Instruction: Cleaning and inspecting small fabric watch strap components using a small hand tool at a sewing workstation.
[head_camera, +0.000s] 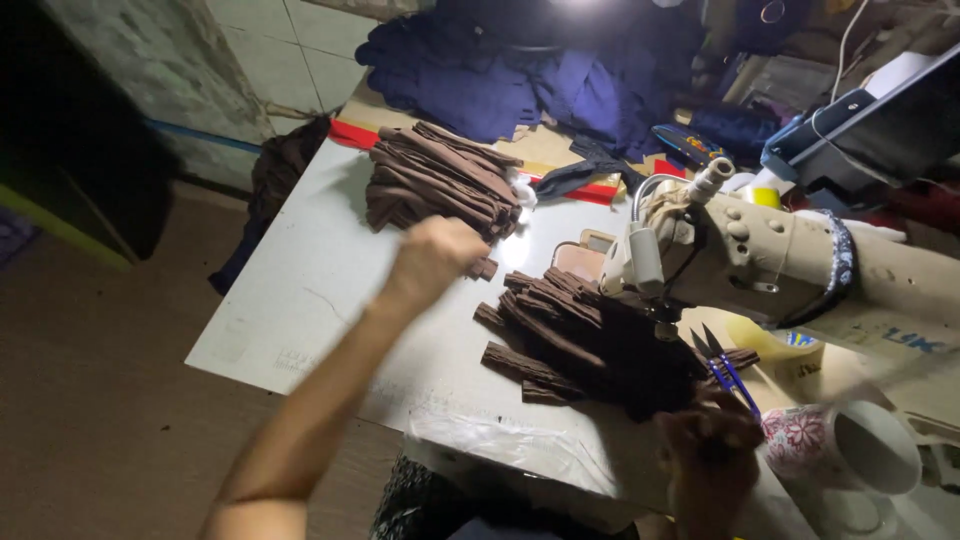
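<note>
From the head camera I see my left arm stretched far out across the white table (300, 290), forearm running diagonally up from the lower left. My left hand (435, 255) is curled over, blurred, right at the near edge of the far stack of brown fabric strips (440, 180); a brown strip end (484, 268) shows just beside it, but I cannot tell whether the fingers grip it.

My right hand (712, 445) sits low, close to my body, in shadow in front of the sewing machine (770, 255). Its fingers are closed around small blue-handled thread snips (725, 368), blades pointing up and away. It rests at the near edge of the second pile of brown strips (580, 335), which lies under the machine head. A floral mug (845, 450) stands just to its right. Dark blue cloth (520, 75) is heaped at the table's far end.
</note>
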